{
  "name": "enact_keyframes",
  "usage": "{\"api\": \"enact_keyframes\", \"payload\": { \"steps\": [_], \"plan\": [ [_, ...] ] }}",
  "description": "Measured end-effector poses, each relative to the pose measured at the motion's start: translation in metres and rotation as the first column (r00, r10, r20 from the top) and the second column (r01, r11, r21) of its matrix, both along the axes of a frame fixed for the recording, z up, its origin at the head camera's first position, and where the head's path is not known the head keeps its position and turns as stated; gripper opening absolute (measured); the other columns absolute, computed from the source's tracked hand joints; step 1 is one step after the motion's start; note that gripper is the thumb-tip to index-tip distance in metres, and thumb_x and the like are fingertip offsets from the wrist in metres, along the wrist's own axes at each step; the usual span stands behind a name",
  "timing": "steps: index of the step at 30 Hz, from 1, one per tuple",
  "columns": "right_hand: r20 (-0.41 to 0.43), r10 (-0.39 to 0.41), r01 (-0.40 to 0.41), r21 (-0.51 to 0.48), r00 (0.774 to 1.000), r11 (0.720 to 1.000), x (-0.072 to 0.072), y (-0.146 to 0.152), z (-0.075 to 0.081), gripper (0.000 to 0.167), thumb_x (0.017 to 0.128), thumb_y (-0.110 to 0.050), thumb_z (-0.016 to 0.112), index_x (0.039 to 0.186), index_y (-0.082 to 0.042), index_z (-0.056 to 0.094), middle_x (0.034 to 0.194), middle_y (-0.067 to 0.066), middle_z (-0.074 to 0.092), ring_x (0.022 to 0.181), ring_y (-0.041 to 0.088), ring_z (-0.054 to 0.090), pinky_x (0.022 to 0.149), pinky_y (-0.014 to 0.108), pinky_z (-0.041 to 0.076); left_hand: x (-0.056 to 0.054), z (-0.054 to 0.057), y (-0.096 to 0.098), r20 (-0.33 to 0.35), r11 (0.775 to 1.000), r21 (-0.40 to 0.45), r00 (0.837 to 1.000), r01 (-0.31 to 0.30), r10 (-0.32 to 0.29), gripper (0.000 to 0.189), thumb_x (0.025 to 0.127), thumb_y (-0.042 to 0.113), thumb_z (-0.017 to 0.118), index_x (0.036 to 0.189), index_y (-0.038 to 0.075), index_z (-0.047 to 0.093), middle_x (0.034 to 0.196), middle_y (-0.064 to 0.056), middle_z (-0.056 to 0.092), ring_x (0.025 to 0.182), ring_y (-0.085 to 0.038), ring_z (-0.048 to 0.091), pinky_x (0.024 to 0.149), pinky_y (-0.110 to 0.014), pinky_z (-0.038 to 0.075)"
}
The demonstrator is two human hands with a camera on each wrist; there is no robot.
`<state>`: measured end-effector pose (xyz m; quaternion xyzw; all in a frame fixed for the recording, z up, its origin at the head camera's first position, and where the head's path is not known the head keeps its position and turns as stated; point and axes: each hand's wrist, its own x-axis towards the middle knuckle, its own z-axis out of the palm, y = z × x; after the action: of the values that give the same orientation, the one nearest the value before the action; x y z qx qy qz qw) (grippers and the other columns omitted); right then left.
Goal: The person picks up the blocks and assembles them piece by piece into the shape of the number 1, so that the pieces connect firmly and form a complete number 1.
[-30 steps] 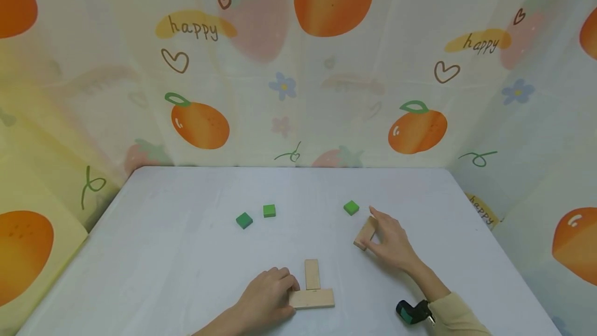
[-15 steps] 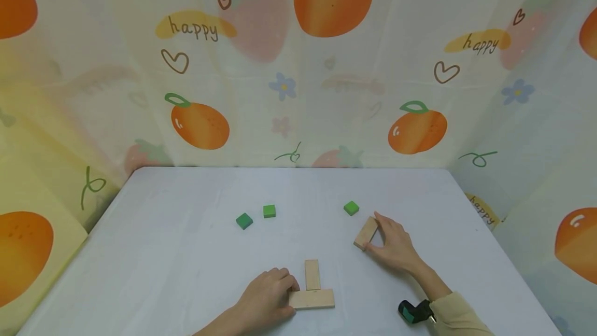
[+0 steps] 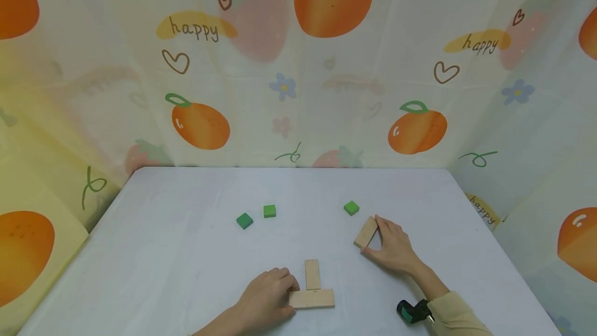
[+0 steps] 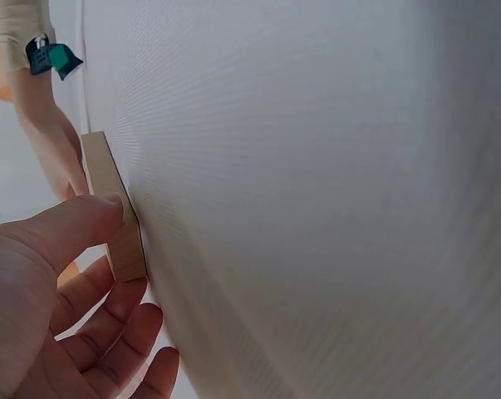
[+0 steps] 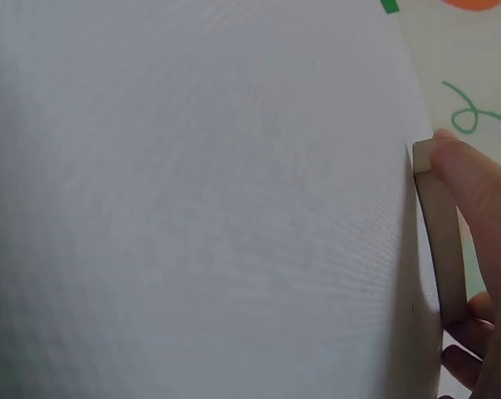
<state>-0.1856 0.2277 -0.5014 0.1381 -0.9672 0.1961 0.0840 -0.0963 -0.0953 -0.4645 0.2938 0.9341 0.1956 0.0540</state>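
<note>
At the near middle of the table my left hand (image 3: pixel 267 297) pinches the left end of a plain wooden block (image 3: pixel 313 299) that lies crosswise. The left wrist view shows the thumb on one face of this block (image 4: pixel 121 241) and fingertips at its other side. A second wooden block (image 3: pixel 312 274) lies behind it, its near end against the first. Farther right, my right hand (image 3: pixel 392 248) grips a third wooden block (image 3: pixel 366 231), set slantwise on the table. In the right wrist view its thumb presses one end of that block (image 5: pixel 441 241), with fingers at the other.
Behind the wooden blocks, a darker green block (image 3: pixel 244 221) and a lighter green block (image 3: pixel 269 211) lie at the left. Another green block (image 3: pixel 351 208) is just beyond the right hand's block. A black wrist device (image 3: pixel 412 311) hangs by the right sleeve. Patterned cloth (image 3: pixel 298 92) hangs behind the table.
My right hand has shifted its hold slightly: the index fingertip has come down to the block's far end and the thumb sits at the near corner. The left hand and other blocks stay put.
</note>
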Motion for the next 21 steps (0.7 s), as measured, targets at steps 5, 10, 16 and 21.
{"api": "enact_keyframes", "payload": {
  "steps": [5, 10, 16, 21],
  "plan": [
    [-0.001, -0.010, 0.010, -0.011, 1.000, 1.000, -0.0013, -0.0010, 0.0003, 0.087, 0.069, -0.045, 0.073, 0.130, 0.008, 0.042, 0.123, 0.027, 0.049, 0.112, 0.045, 0.046, 0.086, 0.058, 0.038, 0.0001, -0.0001, -0.0004, 0.004, 1.000, 0.005, 1.000, -0.003, 0.003, 0.025, 0.069, 0.027, 0.078, 0.089, 0.019, 0.066, 0.080, 0.014, 0.053, 0.070, 0.000, 0.041, 0.063, -0.019, 0.041],
    [0.008, -0.029, 0.029, -0.026, 1.000, 0.999, -0.0018, -0.0018, 0.0018, 0.086, 0.066, -0.046, 0.075, 0.129, 0.006, 0.045, 0.120, 0.025, 0.050, 0.110, 0.043, 0.047, 0.083, 0.058, 0.039, 0.0004, 0.0000, -0.0009, -0.003, 1.000, 0.010, 1.000, -0.001, 0.002, 0.026, 0.068, 0.027, 0.078, 0.089, 0.019, 0.066, 0.080, 0.014, 0.053, 0.070, 0.000, 0.041, 0.063, -0.019, 0.041],
    [0.029, -0.050, 0.052, -0.042, 0.998, 0.998, -0.0010, -0.0032, 0.0034, 0.086, 0.066, -0.045, 0.075, 0.129, 0.005, 0.044, 0.121, 0.025, 0.050, 0.111, 0.043, 0.045, 0.084, 0.058, 0.038, 0.0006, -0.0009, -0.0012, -0.010, 1.000, 0.013, 1.000, -0.005, 0.005, 0.025, 0.068, 0.026, 0.078, 0.089, 0.019, 0.065, 0.079, 0.014, 0.052, 0.070, 0.000, 0.040, 0.063, -0.019, 0.040],
    [0.040, -0.062, 0.064, -0.062, 0.997, 0.996, -0.0002, -0.0043, 0.0045, 0.087, 0.066, -0.045, 0.075, 0.130, 0.006, 0.044, 0.121, 0.025, 0.049, 0.113, 0.043, 0.044, 0.086, 0.059, 0.035, 0.0005, -0.0018, -0.0011, -0.008, 1.000, 0.020, 1.000, -0.010, 0.010, 0.025, 0.068, 0.026, 0.078, 0.088, 0.019, 0.065, 0.078, 0.015, 0.052, 0.070, 0.000, 0.040, 0.063, -0.019, 0.040]
  ]
}}
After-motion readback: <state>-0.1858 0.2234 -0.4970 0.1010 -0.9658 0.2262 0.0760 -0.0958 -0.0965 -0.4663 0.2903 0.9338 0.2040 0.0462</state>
